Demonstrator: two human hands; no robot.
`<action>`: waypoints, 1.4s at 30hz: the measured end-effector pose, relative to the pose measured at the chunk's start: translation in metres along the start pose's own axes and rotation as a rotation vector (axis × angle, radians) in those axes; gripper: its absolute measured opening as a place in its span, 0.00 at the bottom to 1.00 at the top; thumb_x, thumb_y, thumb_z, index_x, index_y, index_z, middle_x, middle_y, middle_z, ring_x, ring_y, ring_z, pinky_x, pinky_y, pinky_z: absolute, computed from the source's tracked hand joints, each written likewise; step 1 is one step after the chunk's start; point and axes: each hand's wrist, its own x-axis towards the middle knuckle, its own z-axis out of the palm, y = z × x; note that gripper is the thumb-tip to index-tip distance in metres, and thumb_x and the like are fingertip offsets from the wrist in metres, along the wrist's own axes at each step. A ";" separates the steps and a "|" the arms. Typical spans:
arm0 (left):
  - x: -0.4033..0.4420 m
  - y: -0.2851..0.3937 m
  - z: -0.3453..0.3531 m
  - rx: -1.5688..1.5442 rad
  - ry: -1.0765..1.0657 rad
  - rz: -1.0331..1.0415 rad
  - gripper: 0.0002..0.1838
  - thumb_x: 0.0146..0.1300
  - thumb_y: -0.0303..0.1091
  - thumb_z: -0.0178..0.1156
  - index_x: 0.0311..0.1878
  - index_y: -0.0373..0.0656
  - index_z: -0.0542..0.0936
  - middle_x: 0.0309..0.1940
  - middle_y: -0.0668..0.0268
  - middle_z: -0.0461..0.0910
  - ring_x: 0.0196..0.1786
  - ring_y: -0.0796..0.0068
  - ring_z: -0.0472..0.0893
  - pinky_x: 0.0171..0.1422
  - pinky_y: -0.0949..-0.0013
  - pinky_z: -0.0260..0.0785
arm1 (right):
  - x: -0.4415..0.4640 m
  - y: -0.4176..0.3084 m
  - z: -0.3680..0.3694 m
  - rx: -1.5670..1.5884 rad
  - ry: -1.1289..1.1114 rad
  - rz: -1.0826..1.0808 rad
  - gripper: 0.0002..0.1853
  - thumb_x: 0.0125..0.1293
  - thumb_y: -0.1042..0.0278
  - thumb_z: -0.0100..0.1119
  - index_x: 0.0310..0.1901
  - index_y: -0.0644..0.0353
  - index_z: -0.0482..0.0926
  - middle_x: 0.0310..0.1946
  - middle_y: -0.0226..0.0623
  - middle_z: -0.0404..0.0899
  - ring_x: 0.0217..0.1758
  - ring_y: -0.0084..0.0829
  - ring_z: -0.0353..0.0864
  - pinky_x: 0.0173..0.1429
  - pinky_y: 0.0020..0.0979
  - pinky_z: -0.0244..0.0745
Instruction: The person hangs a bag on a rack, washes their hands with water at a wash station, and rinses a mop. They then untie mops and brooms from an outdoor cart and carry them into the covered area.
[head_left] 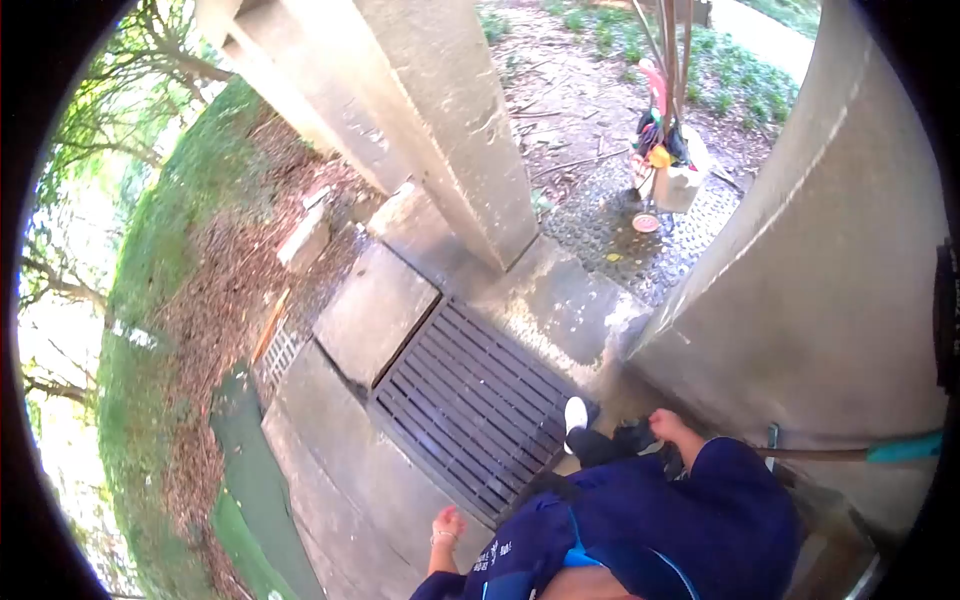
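Low in the head view, my left hand (447,523) hangs over the pavement beside the dark floor grate (470,400). Its fingers are loosely bent and a little apart, with nothing seen in them; a thin band circles the wrist. My right hand (668,425) is curled closed near the foot of the curved concrete wall (800,290), and no object shows in it. Just left of that hand is a dark shape (632,436), perhaps a shoe; I cannot tell if they touch. A white shoe (575,412) stands at the grate's right edge.
A square concrete pillar (440,110) rises ahead. Beyond it, a cluttered cart-like bundle (665,165) with long poles stands on pebbled paving. A teal hose fitting (905,448) runs along the right wall. Green matting (255,500) and a leaf-covered slope (215,330) lie left.
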 end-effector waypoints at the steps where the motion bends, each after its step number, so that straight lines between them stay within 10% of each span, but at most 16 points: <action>1: -0.006 0.015 0.010 0.026 -0.023 -0.006 0.14 0.52 0.26 0.48 0.43 0.44 0.70 0.23 0.66 0.74 0.25 0.74 0.76 0.24 0.73 0.68 | 0.014 -0.031 -0.013 -0.006 -0.040 0.009 0.10 0.47 0.71 0.49 0.34 0.58 0.72 0.22 0.37 0.75 0.24 0.29 0.75 0.28 0.29 0.70; 3: -0.028 0.035 0.023 0.072 -0.076 0.212 0.13 0.52 0.32 0.50 0.43 0.46 0.70 0.24 0.69 0.75 0.26 0.70 0.76 0.27 0.70 0.69 | 0.049 -0.070 -0.025 0.131 -0.020 -0.155 0.09 0.48 0.72 0.49 0.34 0.60 0.72 0.25 0.37 0.75 0.25 0.26 0.75 0.32 0.27 0.70; 5: 0.106 -0.143 0.017 0.859 -0.057 0.609 0.14 0.50 0.41 0.51 0.37 0.45 0.75 0.30 0.61 0.77 0.33 0.70 0.76 0.37 0.67 0.68 | 0.072 -0.117 -0.048 0.123 0.028 -0.218 0.09 0.49 0.72 0.49 0.34 0.61 0.72 0.23 0.35 0.75 0.25 0.25 0.74 0.31 0.26 0.70; 9: 0.094 -0.090 0.029 0.824 -0.163 0.267 0.14 0.50 0.39 0.52 0.39 0.45 0.74 0.30 0.62 0.77 0.32 0.70 0.76 0.37 0.67 0.68 | 0.116 -0.149 -0.075 0.053 0.147 -0.226 0.09 0.49 0.73 0.48 0.33 0.61 0.72 0.22 0.35 0.74 0.24 0.26 0.74 0.31 0.26 0.70; 19: 0.220 0.236 0.045 0.438 -0.261 0.203 0.16 0.49 0.34 0.52 0.44 0.45 0.71 0.28 0.66 0.76 0.29 0.70 0.75 0.35 0.69 0.67 | 0.120 -0.138 -0.111 -0.117 0.039 0.218 0.11 0.42 0.67 0.50 0.31 0.57 0.75 0.30 0.41 0.76 0.36 0.38 0.74 0.41 0.32 0.69; 25: 0.260 0.443 0.091 0.699 -0.040 0.805 0.16 0.49 0.34 0.51 0.42 0.42 0.72 0.27 0.60 0.76 0.30 0.72 0.75 0.38 0.72 0.67 | 0.146 -0.147 -0.126 0.114 -0.020 0.399 0.14 0.43 0.66 0.52 0.34 0.56 0.76 0.33 0.41 0.75 0.39 0.36 0.74 0.44 0.30 0.69; 36: 0.287 0.517 0.320 0.594 -0.461 0.571 0.34 0.44 0.38 0.58 0.57 0.44 0.57 0.40 0.60 0.73 0.42 0.66 0.73 0.48 0.68 0.64 | 0.298 -0.102 -0.225 0.180 0.041 0.395 0.08 0.46 0.68 0.46 0.25 0.58 0.75 0.18 0.35 0.75 0.15 0.25 0.73 0.20 0.26 0.70; 38: 0.226 0.556 0.337 0.813 -0.428 0.649 0.37 0.44 0.40 0.57 0.58 0.44 0.54 0.46 0.57 0.69 0.51 0.59 0.68 0.55 0.66 0.57 | 0.337 -0.093 -0.248 0.047 0.200 0.225 0.09 0.43 0.68 0.47 0.26 0.57 0.76 0.22 0.39 0.76 0.25 0.35 0.76 0.31 0.33 0.72; 42: 0.213 0.580 0.356 0.614 -0.294 0.671 0.37 0.45 0.30 0.57 0.60 0.46 0.51 0.45 0.56 0.69 0.34 0.72 0.75 0.39 0.71 0.68 | 0.377 -0.117 -0.324 0.135 0.419 0.182 0.12 0.45 0.65 0.48 0.33 0.57 0.75 0.30 0.43 0.75 0.36 0.40 0.74 0.42 0.35 0.69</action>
